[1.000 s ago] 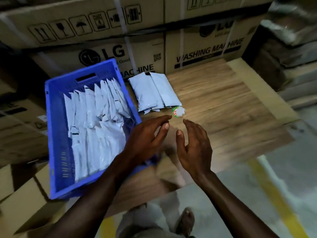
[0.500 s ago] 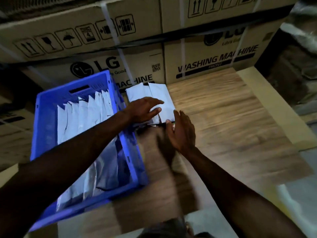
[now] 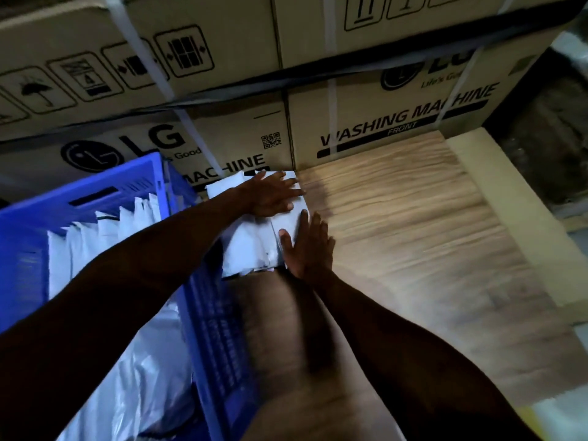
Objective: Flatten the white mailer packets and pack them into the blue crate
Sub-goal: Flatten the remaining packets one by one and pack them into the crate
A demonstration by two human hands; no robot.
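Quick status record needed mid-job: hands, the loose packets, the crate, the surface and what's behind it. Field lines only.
left hand: flat, fingers straight, pressing on the loose packets
right hand: flat, fingers straight, against the right edge of the same packets
loose packets: white, lying on the wooden table, beside the crate's right wall
blue crate: on the left, holds white mailers standing in a row
wooden table: bare wood to the right of the hands
cardboard boxes: stacked behind, printed WASHING MACHINE
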